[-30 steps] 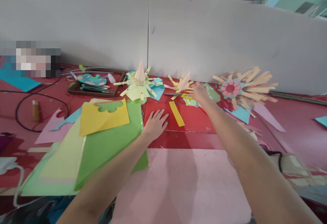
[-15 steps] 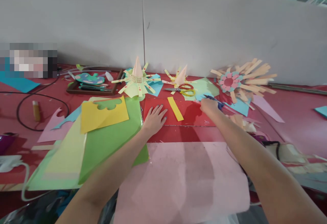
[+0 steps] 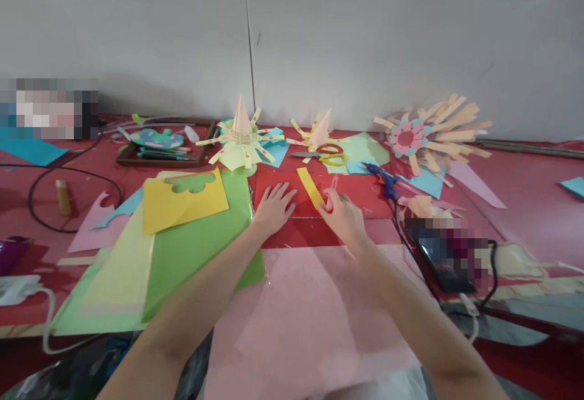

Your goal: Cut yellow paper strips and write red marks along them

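Pink pen-like tool (image 3: 334, 182) in the right hand (image 3: 345, 213), yellow strip (image 3: 309, 185) just beside it — both mid-frame.
The right fingers pinch the tool; the left hand (image 3: 274, 208) lies with fingers spread on the red board (image 3: 371, 198). Nothing visible pins the strip's upper end, so a sideways brush of the right hand could skew it — whether they touch, I cannot tell.

Seeing a narrow yellow strip (image 3: 310, 187) lying slanted on a red sheet (image 3: 371, 196). Noticing a slim pink stick (image 3: 334, 182) tilting upward just beside the strip's near end.
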`<state>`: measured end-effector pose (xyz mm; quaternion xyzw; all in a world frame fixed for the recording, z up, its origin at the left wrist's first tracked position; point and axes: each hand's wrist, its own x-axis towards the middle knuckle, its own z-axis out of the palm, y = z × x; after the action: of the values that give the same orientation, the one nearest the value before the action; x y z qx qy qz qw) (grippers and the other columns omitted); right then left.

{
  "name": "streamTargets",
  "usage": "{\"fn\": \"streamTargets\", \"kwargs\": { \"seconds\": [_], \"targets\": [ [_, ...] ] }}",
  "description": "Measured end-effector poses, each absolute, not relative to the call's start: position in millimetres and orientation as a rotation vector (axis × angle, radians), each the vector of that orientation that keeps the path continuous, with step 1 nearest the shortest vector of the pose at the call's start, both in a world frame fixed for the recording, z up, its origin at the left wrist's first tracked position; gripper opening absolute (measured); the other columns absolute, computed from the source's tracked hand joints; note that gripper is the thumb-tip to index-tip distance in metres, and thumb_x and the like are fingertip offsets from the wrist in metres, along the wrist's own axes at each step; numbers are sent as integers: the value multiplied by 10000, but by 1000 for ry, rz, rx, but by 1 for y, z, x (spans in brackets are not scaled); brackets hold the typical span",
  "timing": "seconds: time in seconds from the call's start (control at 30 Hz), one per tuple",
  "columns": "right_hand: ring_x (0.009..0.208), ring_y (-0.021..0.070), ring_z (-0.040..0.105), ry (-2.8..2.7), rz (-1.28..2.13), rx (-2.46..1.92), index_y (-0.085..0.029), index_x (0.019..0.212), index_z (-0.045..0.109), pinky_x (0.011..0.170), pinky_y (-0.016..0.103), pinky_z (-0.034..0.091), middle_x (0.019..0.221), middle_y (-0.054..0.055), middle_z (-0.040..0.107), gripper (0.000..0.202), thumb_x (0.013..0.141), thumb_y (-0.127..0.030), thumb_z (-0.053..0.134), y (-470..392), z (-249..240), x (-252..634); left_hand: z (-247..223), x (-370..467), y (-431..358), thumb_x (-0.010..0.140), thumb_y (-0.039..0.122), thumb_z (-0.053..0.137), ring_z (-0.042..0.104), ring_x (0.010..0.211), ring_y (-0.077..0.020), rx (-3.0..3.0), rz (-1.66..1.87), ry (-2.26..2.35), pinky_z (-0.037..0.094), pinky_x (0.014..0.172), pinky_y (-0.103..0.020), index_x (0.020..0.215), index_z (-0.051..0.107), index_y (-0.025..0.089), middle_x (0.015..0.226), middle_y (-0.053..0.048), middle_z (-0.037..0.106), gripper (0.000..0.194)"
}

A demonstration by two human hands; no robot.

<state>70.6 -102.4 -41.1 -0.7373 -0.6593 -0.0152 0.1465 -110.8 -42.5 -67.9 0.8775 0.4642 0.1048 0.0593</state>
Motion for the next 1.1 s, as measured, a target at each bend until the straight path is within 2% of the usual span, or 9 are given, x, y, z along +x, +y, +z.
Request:
{"fn": "streamTargets", "kwargs": {
  "seconds": [0.13,0.37,0.63,0.77,0.87,0.93,1.03,1.1],
  "targets": [
    [918,223,592,-1881,-35,-2030,-200,1046,540,765,311,405,785,47,665,282,795,-320,495,-104,-53,61,-68,-111,-43,916,332,312,296,1344,-228,2637,337,1398,219,1109,-454,1324,435,235,1451,-54,357,437],
    [960,218,587,-1868,81,-1920,-186,1068,545,845,334,419,755,53,646,315,772,-185,441,-102,-61,74,-68,-111,-43,895,307,383,337,1322,-232,2547,448,1382,230,1111,-434,1276,475,196,1412,-82,413,408],
    [1046,174,583,-1714,444,-1739,-237,1028,513,905,323,431,1110,42,645,374,684,-109,438,-102,-60,96,-61,-114,-43,851,183,433,474,1200,-217,2320,788,1505,386,1015,-369,1131,475,139,1276,-137,499,286],
    [1012,175,612,-1603,541,-1707,-248,981,508,869,330,452,1092,24,666,372,650,-91,444,-102,-59,101,-59,-114,-45,832,153,468,515,1145,-204,2313,858,1396,414,985,-363,1079,493,179,1199,-92,549,250],
    [991,181,623,-1497,511,-1721,-255,960,508,856,333,455,1052,21,683,345,660,-99,442,-101,-59,102,-58,-114,-47,849,133,431,521,1134,-190,2317,892,1319,411,986,-356,1055,512,192,1209,-79,545,229],
    [935,183,637,-1404,473,-1759,-260,955,509,828,336,462,1026,19,691,280,711,-142,437,-101,-60,103,-57,-115,-47,877,141,383,519,1136,-189,2311,912,1296,415,980,-363,1113,491,194,1205,-84,548,264],
    [865,195,645,-1305,401,-1808,-261,939,528,787,343,467,963,29,699,168,794,-303,455,-100,-61,104,-56,-115,-47,905,151,320,505,1152,-189,2301,924,1280,419,971,-372,1210,433,190,1209,-95,547,327],
    [884,206,641,-1307,377,-1787,-253,935,537,796,349,464,941,40,697,201,792,-385,489,-100,-63,105,-56,-115,-47,910,149,303,508,1147,-185,2304,910,1271,417,974,-368,1210,439,184,1209,-98,546,331]
  ]
}}
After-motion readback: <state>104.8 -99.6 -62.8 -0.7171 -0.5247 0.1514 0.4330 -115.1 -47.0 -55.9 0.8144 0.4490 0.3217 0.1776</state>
